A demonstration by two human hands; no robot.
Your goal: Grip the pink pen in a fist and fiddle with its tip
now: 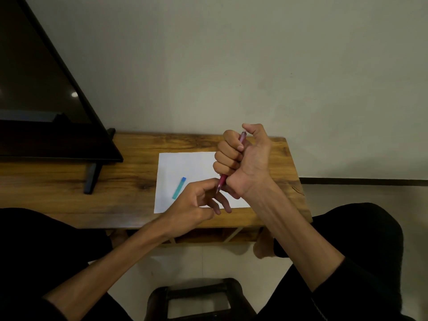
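Right hand (243, 158) fists pen (231, 162) upright | left hand (199, 202) pinches tip

Dim, soft indoor light; wide-angle edges bend.

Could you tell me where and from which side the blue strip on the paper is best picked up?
Pinch the blue strip across its narrow width, near the middle, coming from above. It lies flat on the paper, slanted, clear of the left hand, so probably only its long edges offer a hold.
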